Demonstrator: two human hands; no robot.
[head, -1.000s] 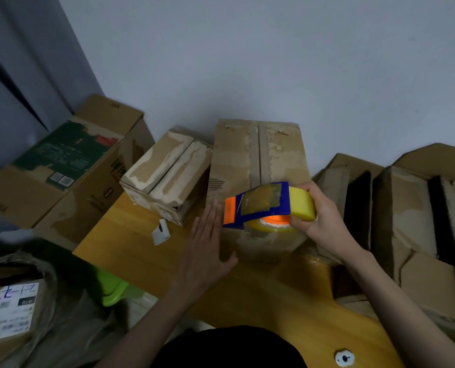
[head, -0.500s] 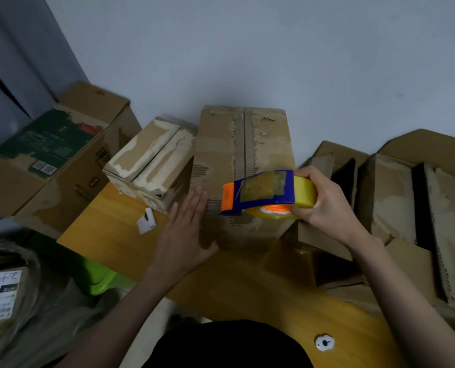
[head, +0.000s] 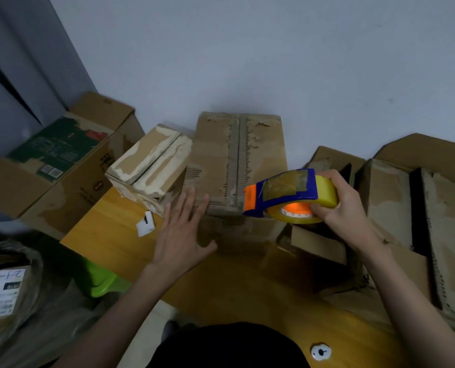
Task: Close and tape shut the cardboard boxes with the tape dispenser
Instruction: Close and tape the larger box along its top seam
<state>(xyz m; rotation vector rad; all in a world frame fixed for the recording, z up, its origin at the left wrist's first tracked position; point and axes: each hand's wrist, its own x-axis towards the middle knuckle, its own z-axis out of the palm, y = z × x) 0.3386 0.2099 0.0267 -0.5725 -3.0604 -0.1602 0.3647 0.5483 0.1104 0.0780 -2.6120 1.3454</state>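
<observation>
A tall closed cardboard box [head: 237, 160] stands on the wooden table [head: 109, 235] against the wall, its top seam worn and torn. My left hand [head: 181, 235] lies flat with straight fingers against the box's near left corner. My right hand [head: 346, 208] grips a blue and orange tape dispenser [head: 284, 195] with a yellow tape roll, held just over the box's near right corner. A smaller closed box [head: 152, 166] sits to the left, touching the tall one.
Open boxes with raised flaps [head: 420, 203] crowd the right side. A large box with a green label [head: 59, 152] stands at the left off the table. A small white piece [head: 145, 225] lies on the table; a white round object [head: 320, 351] sits near the front edge. A green stool [head: 101, 280] is below left.
My right hand has shifted the dispenser to the right, over the box's near right corner. My left hand has kept flat against the box's near left side.
</observation>
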